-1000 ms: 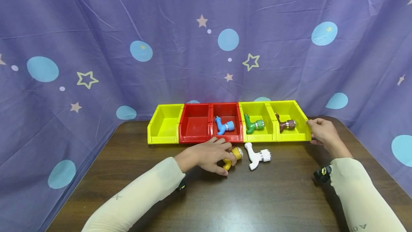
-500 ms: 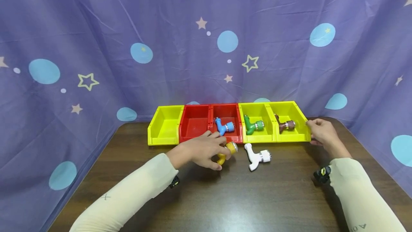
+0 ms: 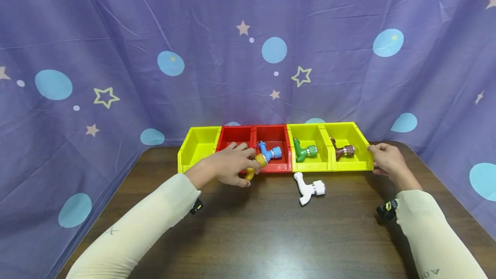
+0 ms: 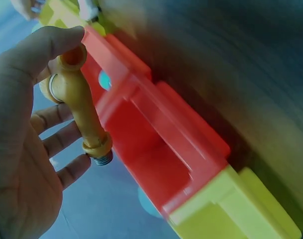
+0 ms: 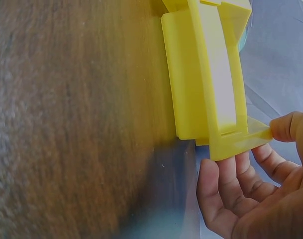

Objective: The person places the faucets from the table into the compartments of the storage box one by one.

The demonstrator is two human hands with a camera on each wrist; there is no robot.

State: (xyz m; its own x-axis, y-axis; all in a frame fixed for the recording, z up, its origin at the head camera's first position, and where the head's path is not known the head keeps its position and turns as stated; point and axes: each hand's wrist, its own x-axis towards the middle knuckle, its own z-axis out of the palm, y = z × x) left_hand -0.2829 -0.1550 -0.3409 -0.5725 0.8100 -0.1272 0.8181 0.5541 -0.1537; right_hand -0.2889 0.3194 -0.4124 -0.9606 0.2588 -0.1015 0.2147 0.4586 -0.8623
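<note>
My left hand (image 3: 228, 163) holds a yellow faucet (image 4: 79, 104) by its spout and knob end, above the front of the left red bin (image 3: 233, 134). In the left wrist view the threaded end points away from the palm. At the row's right end my right hand (image 3: 390, 160) grips the outer side of the rightmost yellow bin (image 5: 191, 79), thumb on its rim and fingers against the wall. A white faucet (image 3: 308, 189) lies on the table before the bins. The blue faucet (image 3: 267, 153), green faucet (image 3: 304, 151) and brown faucet (image 3: 341, 150) each lie in their own bin.
Several joined bins stand in a row at the back of the brown wooden table (image 3: 271, 236). The leftmost yellow bin (image 3: 199, 145) has nothing visible inside. Behind the row hangs a purple curtain (image 3: 217, 46) with stars and dots.
My left hand has lifted the yellow faucet off the table and carried it left and back to the red bins. The right hand stays at the end bin.
</note>
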